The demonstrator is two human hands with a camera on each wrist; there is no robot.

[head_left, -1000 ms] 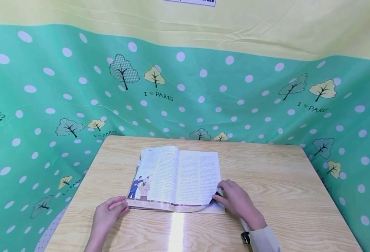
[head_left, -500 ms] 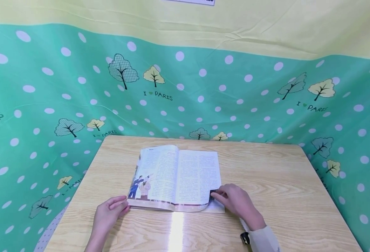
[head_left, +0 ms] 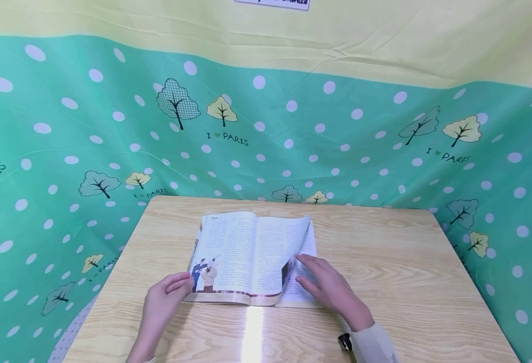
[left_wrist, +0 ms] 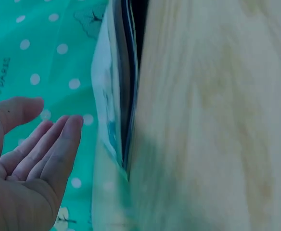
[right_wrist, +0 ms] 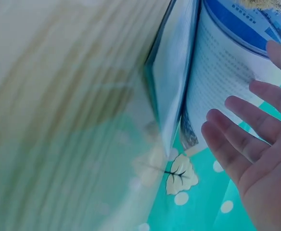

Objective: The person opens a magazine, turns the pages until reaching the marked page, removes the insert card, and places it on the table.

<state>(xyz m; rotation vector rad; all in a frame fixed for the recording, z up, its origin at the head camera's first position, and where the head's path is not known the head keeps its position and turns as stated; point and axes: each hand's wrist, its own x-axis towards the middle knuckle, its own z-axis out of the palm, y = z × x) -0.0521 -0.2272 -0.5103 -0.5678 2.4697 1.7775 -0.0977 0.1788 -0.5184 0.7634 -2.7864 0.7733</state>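
Note:
An open magazine lies on the wooden table, with text on both sides and a drawing of two figures at the lower left. Its right-hand leaf is lifted and curls toward the spine, baring part of the page beneath. My right hand is by that curled leaf with fingers extended; in the right wrist view the fingers are spread before the printed paper, gripping nothing. At the lower left corner rests my left hand. The left wrist view shows its thumb and fingers apart, with nothing between them.
The wooden table extends on both sides of the magazine. A green polka-dot cloth hangs behind and beside it. A bright light reflection falls on the near part of the tabletop.
My right hand has moved left from the lower right corner, and the leaf it pinched is now raised and curled leftward. Its fingers have straightened. My left hand has shifted slightly right.

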